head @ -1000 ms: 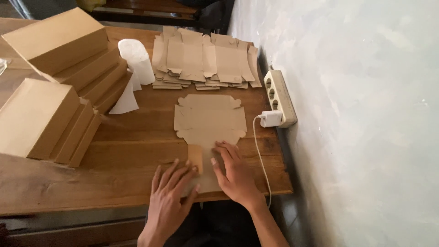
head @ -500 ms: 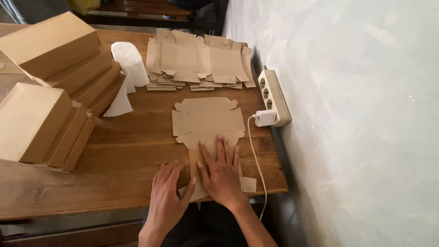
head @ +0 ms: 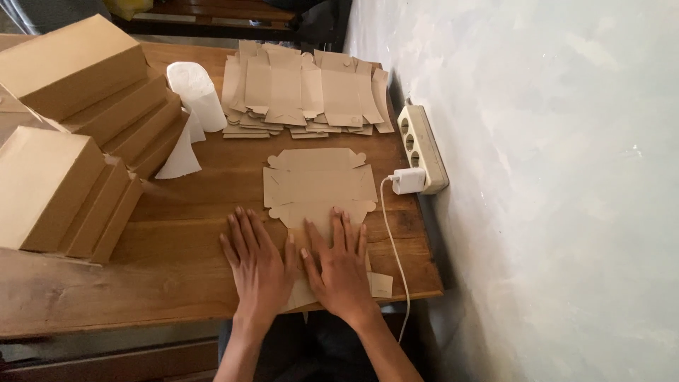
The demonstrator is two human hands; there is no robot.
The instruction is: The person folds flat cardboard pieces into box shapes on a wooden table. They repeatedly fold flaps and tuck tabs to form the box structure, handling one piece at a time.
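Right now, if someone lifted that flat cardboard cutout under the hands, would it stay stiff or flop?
The flat cardboard cutout looks thin, so probably light and bendy along its creases. Lying flat on smooth wood, it would likely slide; both hands, left hand and right hand, press it.

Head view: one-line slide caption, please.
Both hands, left hand and right hand, press a flat cardboard blank on a wooden table beside stacked boxes.
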